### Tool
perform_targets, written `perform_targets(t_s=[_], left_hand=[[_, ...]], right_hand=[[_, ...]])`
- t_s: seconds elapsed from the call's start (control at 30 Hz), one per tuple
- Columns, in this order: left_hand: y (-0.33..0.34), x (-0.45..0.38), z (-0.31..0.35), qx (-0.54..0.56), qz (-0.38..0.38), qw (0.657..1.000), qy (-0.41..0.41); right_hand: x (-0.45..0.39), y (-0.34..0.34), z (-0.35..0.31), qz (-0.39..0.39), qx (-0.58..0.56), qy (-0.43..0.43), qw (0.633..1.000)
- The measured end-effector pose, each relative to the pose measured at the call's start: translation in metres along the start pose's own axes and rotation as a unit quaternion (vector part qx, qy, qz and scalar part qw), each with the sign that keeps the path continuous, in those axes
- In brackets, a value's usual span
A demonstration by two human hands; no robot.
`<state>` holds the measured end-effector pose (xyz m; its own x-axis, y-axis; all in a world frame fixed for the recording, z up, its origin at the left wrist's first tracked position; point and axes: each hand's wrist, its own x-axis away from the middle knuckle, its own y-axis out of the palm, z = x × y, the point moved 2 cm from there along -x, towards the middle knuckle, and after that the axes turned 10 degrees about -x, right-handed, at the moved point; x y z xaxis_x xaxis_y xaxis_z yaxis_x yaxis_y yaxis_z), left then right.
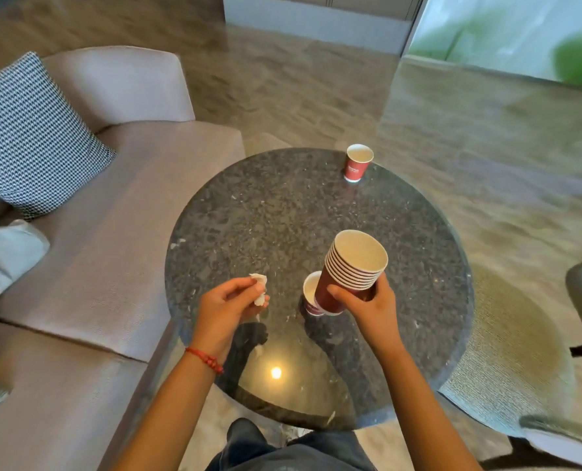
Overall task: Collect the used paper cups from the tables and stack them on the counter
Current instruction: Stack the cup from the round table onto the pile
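Nearest the body, the left hand (230, 305) is curled shut around a crumpled white tissue (259, 289), held just above the round dark stone table (248, 212), while the right hand (367, 300) is wrapped around the lower wall of a nested stack of red paper cups (350, 270), tilted with its open mouth facing away and to the right. Between the two hands, touching or just behind the base of the stack (the overlap hides which), a single red cup (311, 294) stands upright on the table. Well beyond both hands, near the far rim, another red cup (357, 163) stands alone, upright and seemingly empty. These cups look light and thin-walled, so they should crush if squeezed hard; a gentle pinch at the rolled rim, the stiffest part, seems the safest hold, then a straight drop into the stack. The glossy tabletop may let a nudged cup slide. The left hand would probably need to shed its tissue first.
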<state>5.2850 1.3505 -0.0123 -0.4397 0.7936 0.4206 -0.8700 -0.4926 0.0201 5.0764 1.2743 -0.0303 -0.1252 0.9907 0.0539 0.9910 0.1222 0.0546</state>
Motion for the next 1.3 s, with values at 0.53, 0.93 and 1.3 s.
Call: perform_targets(t_s=[0.53, 0.93, 1.3], left_hand=[[0.011, -0.032, -0.020, 0.020, 0.030, 0.998, -0.045], [0.014, -0.031, -0.027, 0.015, 0.033, 0.998, -0.054], [0.018, -0.020, -0.031, 0.010, 0.046, 0.997, -0.061]], right_hand=[[-0.032, 0.006, 0.053, -0.049, 0.083, -0.006, 0.995], [-0.029, -0.001, 0.078, -0.053, 0.097, 0.046, 0.993], [-0.014, -0.010, 0.107, -0.102, 0.056, 0.083, 0.990]])
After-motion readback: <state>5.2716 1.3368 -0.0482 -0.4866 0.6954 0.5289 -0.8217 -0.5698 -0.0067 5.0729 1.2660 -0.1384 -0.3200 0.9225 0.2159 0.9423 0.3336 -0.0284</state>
